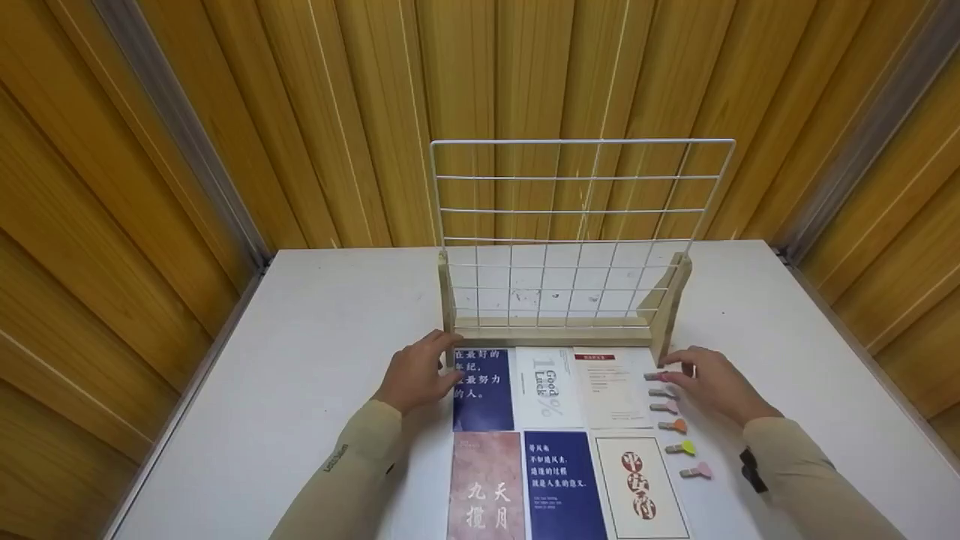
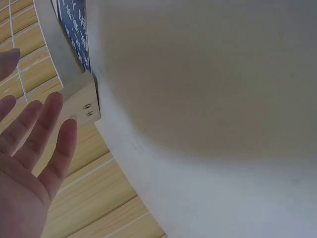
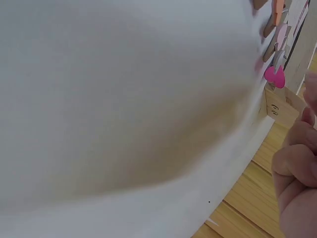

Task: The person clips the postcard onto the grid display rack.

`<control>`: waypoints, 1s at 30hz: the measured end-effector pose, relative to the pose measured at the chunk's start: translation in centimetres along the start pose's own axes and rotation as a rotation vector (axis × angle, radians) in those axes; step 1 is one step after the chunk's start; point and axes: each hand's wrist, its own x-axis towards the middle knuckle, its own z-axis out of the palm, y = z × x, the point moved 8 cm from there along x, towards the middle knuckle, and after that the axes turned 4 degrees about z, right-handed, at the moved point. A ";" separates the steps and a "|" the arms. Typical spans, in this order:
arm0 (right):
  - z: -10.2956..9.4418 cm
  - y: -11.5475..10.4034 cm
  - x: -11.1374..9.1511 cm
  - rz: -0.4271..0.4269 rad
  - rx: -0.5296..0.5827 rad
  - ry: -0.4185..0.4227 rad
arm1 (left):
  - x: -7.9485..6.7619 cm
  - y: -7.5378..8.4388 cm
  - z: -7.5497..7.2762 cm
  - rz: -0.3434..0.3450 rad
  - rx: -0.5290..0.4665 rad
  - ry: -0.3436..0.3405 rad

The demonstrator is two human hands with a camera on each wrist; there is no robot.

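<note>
A white wire grid rack [image 1: 585,212] on a wooden base [image 1: 555,332] stands at the table's middle. My left hand [image 1: 416,371] is at the rack's left wooden foot [image 2: 81,101], fingers spread and fairly straight; whether they touch it I cannot tell. My right hand [image 1: 716,382] is by the right wooden foot [image 3: 283,106], its fingers loosely bent. A bright pink clip [image 3: 275,77] lies close to its thumb, apart from it in the right wrist view. Before the rack lie several cards, among them a blue card [image 1: 484,412] and a Good Luck card [image 1: 546,390].
Several small wooden clips with coloured heads line the cards' right side, including an orange clip [image 1: 673,426] and a yellow-green clip [image 1: 682,448]. The white table [image 1: 330,300] is bounded by a wood-patterned wall [image 1: 360,112] behind and on both sides.
</note>
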 end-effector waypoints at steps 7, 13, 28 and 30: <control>1.3 0.4 0.2 0.061 -0.006 -0.083 | 0.2 0.4 1.6 -0.008 0.086 -0.075; 1.8 0.3 0.8 0.062 -0.026 -0.105 | 0.7 0.6 2.7 -0.024 0.193 -0.150; 2.1 0.5 1.4 0.065 -0.054 -0.148 | 2.4 1.1 4.3 -0.140 0.316 -0.351; 2.1 0.6 1.5 0.081 -0.050 -0.152 | 2.6 1.0 4.4 -0.148 0.329 -0.357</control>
